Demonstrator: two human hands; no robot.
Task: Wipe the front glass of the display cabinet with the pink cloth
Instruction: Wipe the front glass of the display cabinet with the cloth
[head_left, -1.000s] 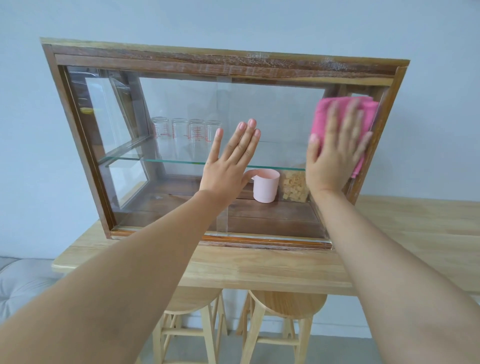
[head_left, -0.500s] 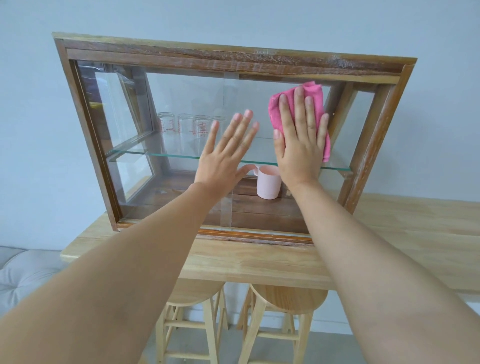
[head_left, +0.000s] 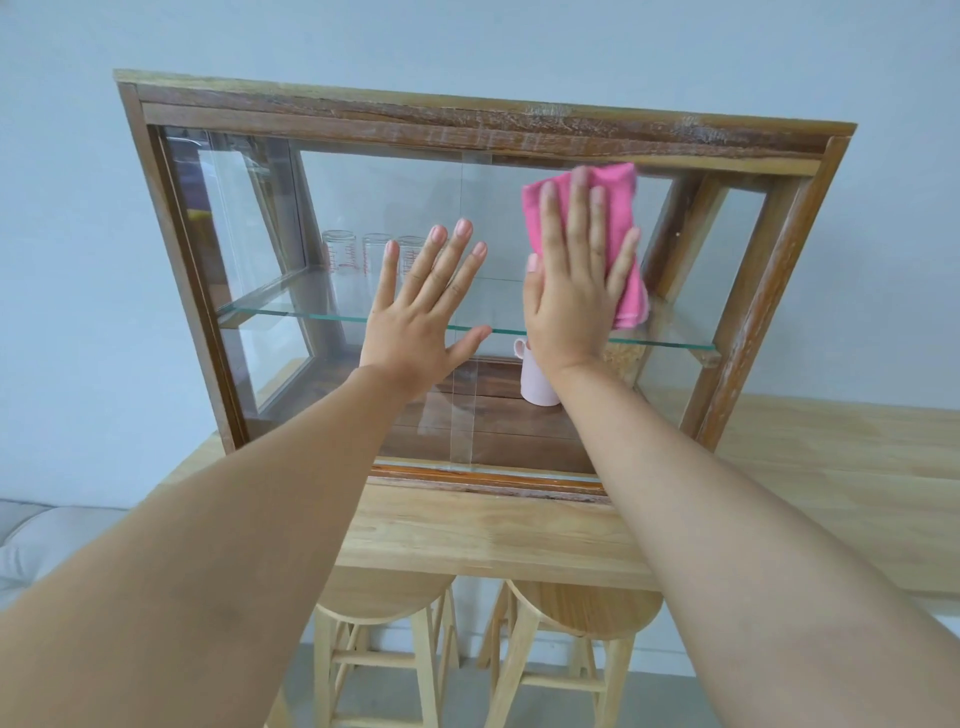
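Observation:
A wooden display cabinet (head_left: 467, 117) with a glass front (head_left: 374, 192) stands on a light wooden table. My right hand (head_left: 574, 291) lies flat on the pink cloth (head_left: 618, 208), pressing it against the upper right part of the front glass. My left hand (head_left: 421, 322) rests flat on the glass near its middle, fingers spread, holding nothing. Most of the cloth is hidden under my right hand.
Inside, clear measuring glasses (head_left: 340, 252) stand on a glass shelf (head_left: 291, 312); a pale pink cup (head_left: 535, 379) and a jar of brown pieces (head_left: 621, 356) sit on the floor. The table (head_left: 467, 530) extends right. Two wooden stools (head_left: 384, 597) stand beneath it. A grey cushion (head_left: 36, 540) lies at left.
My right hand slid the pink cloth from the right edge of the glass leftward toward the middle, then slightly back right. My left hand stayed flat on the glass.

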